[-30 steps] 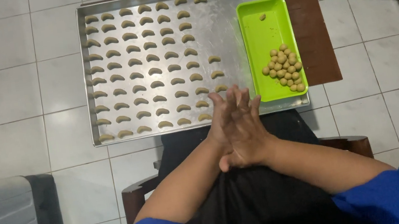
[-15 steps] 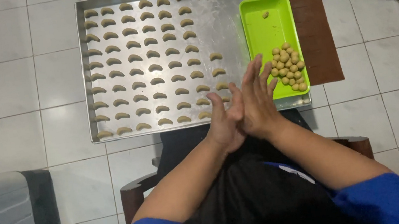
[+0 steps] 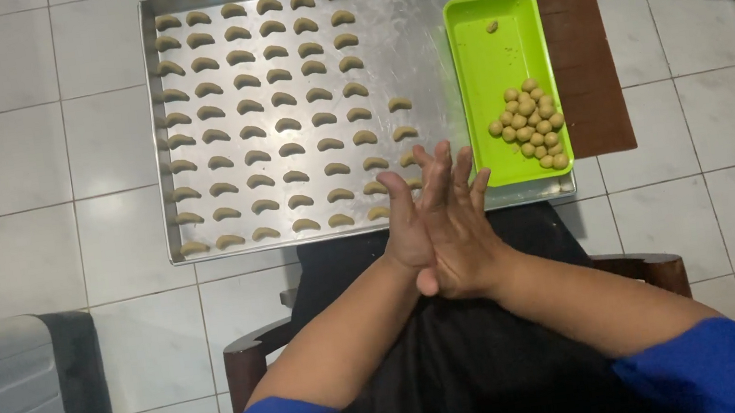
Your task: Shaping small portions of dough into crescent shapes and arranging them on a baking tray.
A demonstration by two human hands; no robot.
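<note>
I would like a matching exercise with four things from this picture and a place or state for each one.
Things:
1. crescent dough pieces
2. dough balls
3. green tray
4. hands

Places or states:
A. piled in the green tray
B. pressed palm to palm
C. in rows on the metal baking sheet
D. at the baking sheet's right edge

Pairs: 1-C, 2-A, 3-D, 4-B

The pressed-together right hand (image 3: 461,232) and left hand (image 3: 408,225) now sit back toward the left, over the near edge of the flat silver metal baking tray (image 3: 424,57); half a second earlier the right fingertips reached toward the bright green rectangular plastic tray (image 3: 499,57).
</note>
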